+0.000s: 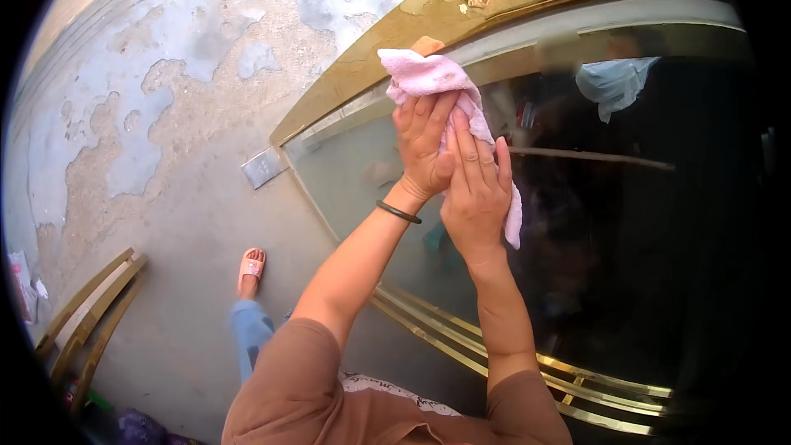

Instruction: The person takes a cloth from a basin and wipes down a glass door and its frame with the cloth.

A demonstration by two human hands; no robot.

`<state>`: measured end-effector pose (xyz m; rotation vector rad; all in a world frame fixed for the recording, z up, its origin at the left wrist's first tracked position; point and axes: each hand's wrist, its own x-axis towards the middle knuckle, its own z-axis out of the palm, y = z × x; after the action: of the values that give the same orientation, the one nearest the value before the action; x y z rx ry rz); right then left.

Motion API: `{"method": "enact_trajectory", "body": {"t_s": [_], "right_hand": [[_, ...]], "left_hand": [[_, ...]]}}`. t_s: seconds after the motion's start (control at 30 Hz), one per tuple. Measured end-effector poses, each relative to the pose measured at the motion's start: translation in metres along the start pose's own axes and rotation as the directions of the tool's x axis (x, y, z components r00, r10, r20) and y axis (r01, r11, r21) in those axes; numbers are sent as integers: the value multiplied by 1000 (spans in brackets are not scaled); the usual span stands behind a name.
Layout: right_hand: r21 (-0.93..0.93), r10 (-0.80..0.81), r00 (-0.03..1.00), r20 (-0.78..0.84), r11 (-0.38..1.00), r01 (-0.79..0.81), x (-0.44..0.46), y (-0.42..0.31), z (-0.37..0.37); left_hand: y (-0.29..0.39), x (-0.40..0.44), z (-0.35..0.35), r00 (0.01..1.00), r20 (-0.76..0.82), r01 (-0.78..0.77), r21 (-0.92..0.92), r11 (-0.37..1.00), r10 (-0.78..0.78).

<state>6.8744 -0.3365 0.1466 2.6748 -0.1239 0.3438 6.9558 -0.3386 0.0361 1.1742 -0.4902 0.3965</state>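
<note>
A pink cloth (428,74) lies bunched against a dark glass pane (610,222) under both hands, its lower corner hanging past my right wrist. My left hand (423,144), with a dark bangle on the wrist, has its fingers bent over the cloth's upper part. Beside it, my right hand (478,185) rests on the cloth with long, straight fingers; its index side touches the left thumb area. Part of the cloth is hidden beneath the hands.
Gold-coloured framing (354,78) borders the glass, with curved brass bars (527,360) along the near side. More curved bars (95,317) stand at lower left on grey, peeling concrete (194,189). A sandalled foot (251,268) is on the floor.
</note>
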Motion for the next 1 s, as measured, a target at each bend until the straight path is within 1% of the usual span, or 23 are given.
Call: {"method": "enact_trajectory", "body": {"t_s": [0.03,0.1,0.13,0.2,0.23,0.33,0.37,0.4,0.43,0.47,0.53,0.57,0.6,0.63,0.67,0.7,0.73,0.8,0.87,0.93,0.97,1.0], "right_hand": [[61,-26,1000,-6,998,27,6,-10,25],[120,54,993,-109,992,-40,4,-38,77],[150,86,982,-167,987,-61,3,-46,100],[168,88,980,-180,984,-57,-5,-56,126],[180,97,980,-172,982,-65,-13,-64,137],[108,-86,995,-55,990,92,-42,-88,211],[79,-144,989,19,987,142,-48,-96,230],[60,-202,975,96,979,197,-50,-104,249],[46,-253,953,167,967,249,-52,-114,267],[54,-282,925,254,959,278,-56,-123,282],[74,-342,845,411,936,343,-69,-142,321],[208,-245,923,296,960,188,-86,-160,357],[222,-217,926,310,963,151,-91,-164,359],[236,-194,925,327,964,118,-97,-164,356],[247,-171,924,342,965,87,-102,-162,353],[305,-191,944,269,947,104,-108,-148,338],[361,-208,958,198,924,127,-111,-129,309],[472,-67,991,119,882,3,-107,-109,233],[444,26,998,58,895,-49,-119,-100,179],[540,69,997,16,839,-67,-153,-100,155],[578,68,993,92,808,-108,-163,-110,146],[611,66,984,166,776,-155,-174,-121,140]], "left_hand": [[-27,-13,-5,1000,20,-6,101,995,4],[-81,-38,-17,999,50,-34,290,956,20],[-87,-37,-22,998,57,-47,267,962,33],[-97,-39,-37,996,76,-65,231,971,49],[-118,-63,-41,996,76,-62,276,959,42],[-171,-135,-59,989,-50,145,345,927,-136],[-198,-168,-66,987,30,117,554,824,-160],[-225,-204,-75,973,102,67,734,676,-206],[-233,-219,-83,943,171,12,840,542,-286],[-240,-233,-91,902,238,-78,911,404,-362],[-236,-241,-105,770,318,-228,947,227,-553],[-249,-259,-109,797,266,-12,904,427,-541],[-276,-295,-110,813,208,198,780,594,-544],[-302,-333,-113,815,144,387,585,713,-561],[-301,-339,-116,803,122,481,446,755,-584],[-299,-345,-118,789,101,559,293,776,-606],[-268,-328,-112,767,118,591,251,767,-630],[-203,-274,-94,731,160,643,165,748,-664],[-154,-219,-85,761,128,604,216,767,-636],[-155,-213,-86,834,71,513,261,817,-547],[-159,-214,-87,863,54,468,287,836,-502],[-168,-217,-87,858,4,488,300,820,-513]]}}
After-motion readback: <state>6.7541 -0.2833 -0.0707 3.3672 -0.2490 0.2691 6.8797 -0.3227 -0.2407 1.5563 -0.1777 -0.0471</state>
